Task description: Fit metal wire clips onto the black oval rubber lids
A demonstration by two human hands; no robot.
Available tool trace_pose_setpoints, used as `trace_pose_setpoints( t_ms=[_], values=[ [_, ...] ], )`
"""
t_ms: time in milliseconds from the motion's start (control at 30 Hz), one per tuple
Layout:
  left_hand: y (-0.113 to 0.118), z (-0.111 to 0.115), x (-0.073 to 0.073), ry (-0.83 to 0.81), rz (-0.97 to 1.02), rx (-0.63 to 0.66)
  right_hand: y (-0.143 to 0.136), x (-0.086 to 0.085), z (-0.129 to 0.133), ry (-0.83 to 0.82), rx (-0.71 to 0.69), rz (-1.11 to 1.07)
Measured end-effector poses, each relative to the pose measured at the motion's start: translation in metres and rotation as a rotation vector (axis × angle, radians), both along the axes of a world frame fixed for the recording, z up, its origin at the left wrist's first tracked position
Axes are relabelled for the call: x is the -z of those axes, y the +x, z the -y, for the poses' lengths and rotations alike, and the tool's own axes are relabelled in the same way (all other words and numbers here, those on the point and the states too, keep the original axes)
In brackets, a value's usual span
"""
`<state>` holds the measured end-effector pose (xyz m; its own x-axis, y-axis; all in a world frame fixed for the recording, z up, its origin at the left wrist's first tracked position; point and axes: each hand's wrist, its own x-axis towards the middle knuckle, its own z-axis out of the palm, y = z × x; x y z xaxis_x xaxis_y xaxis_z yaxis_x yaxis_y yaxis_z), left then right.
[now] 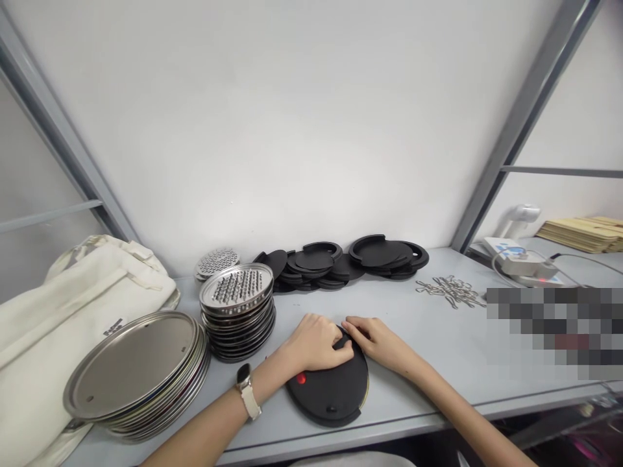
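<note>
A round black disc-shaped piece (324,395) lies on the grey table near its front edge, with a red spot at its left and a thin yellowish rim at its right. My left hand (318,344) is closed over the upper part of this piece, knuckles up; a watch is on that wrist. At the piece's upper right edge, my right hand (372,336) has its fingers bent together, touching the rim. Whatever lies under the fingers of both hands is hidden.
Stacked metal discs (141,363) and perforated grater discs (237,288) stand at left beside a cream bag (73,311). Black round pieces (314,259) line the wall. Metal clips (451,290) and a white device (520,263) are at right.
</note>
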<state>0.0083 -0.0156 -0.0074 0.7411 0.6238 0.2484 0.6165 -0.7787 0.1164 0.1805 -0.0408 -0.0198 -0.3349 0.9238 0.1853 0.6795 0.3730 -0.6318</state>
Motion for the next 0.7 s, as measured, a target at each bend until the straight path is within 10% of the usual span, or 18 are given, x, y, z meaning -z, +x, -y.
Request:
trace_pose_setpoints(
  t_ms=[700],
  values=[
    [-0.002, 0.006, -0.01, -0.054, 0.064, -0.09, -0.001, -0.012, 0.01, 0.018, -0.033, -0.238]
  ],
)
